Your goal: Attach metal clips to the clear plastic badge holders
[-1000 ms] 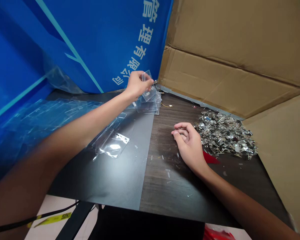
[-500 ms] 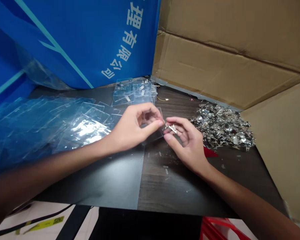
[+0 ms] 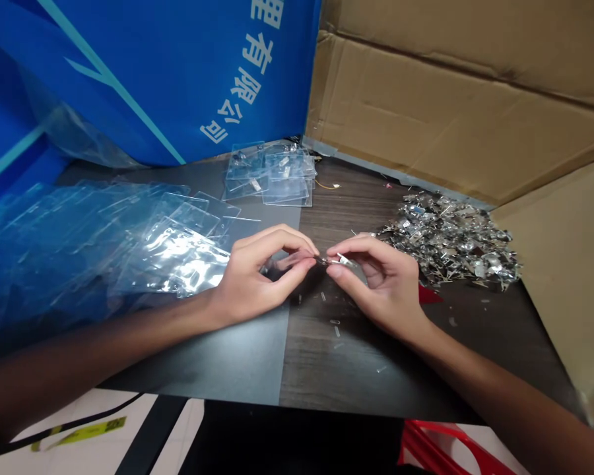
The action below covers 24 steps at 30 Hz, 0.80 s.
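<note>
My left hand point(image 3: 257, 280) pinches a clear plastic badge sleeve point(image 3: 288, 259) between thumb and fingers; most of it is hidden inside the hand. Facing it, my right hand point(image 3: 389, 274) has a silvery metal badge clip point(image 3: 344, 260) between thumb and forefinger. The clip's strap end meets the sleeve's edge between the fingertips, but whether the two are fastened cannot be seen. Both hands are just above the dark table point(image 3: 321, 376). Beyond my right hand lies a heap of metal clips point(image 3: 458, 241). To the left spreads a pile of clear sleeves point(image 3: 183, 254).
At the back lie several sleeves with clips point(image 3: 284, 175). Small clear scraps point(image 3: 335, 323) dot the table in front of my hands. A blue printed panel point(image 3: 143, 79) and cardboard walls point(image 3: 426, 119) border the work surface. Something red point(image 3: 429, 295) lies beside the clip heap.
My left hand has lowered and the sleeve in it has turned nearly edge-on. The right thumb and forefinger have closed in on the clip. The view has shifted slightly.
</note>
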Motion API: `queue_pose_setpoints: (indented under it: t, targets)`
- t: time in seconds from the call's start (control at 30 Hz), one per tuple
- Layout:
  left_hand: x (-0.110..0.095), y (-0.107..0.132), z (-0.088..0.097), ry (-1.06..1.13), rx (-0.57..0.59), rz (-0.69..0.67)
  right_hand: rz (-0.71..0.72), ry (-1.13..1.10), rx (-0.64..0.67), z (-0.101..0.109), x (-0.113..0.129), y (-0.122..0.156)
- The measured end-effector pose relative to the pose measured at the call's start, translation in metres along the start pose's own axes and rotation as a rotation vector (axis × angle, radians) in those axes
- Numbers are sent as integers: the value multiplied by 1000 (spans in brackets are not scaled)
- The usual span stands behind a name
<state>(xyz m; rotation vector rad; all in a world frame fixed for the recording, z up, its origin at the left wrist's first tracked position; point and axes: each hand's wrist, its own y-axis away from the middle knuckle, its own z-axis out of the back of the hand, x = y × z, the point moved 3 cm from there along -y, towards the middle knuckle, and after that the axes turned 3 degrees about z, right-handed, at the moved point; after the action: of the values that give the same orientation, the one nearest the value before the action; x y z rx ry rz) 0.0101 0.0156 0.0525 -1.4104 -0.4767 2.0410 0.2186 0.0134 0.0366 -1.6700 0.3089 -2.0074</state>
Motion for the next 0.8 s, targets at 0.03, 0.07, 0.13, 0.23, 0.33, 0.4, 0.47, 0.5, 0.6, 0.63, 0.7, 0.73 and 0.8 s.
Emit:
queue_pose_setpoints:
  t: [0.03,0.07,0.13,0.23,0.33,0.4,0.47,0.5,0.6,0.63,0.7,0.73,0.8]
  targets:
    - [2,1,-1,23,4,27,-56,-66,10,0,-3,-1]
    - [5,2,-2,52,3,66,-110,-131,19,-1,-5,-1]
    - [10,4,-5,116,-5,165,-202,-221,39,-3,-11,-2]
    - [16,6,-9,176,-5,257,-262,-283,53,-5,-19,-3]
    - [17,6,-9,162,2,239,-269,-364,78,-7,-23,-4]
    - [16,6,-9,135,-4,209,-266,-386,96,-7,-24,-4]
    - [16,6,-9,120,-2,193,-272,-366,110,-6,-25,-4]
    - [16,6,-9,121,2,192,-278,-354,120,-6,-25,-4]
    - [17,7,-10,146,18,203,-291,-360,155,-5,-27,-3]
    - [17,7,-11,160,21,202,-294,-373,164,-5,-28,-4]
    - [17,6,-11,185,23,197,-304,-389,176,-5,-28,-4]
    - [18,6,-11,193,21,194,-309,-384,185,-5,-28,-4]
    - [18,6,-11,193,16,196,-301,-342,209,-4,-26,-4]
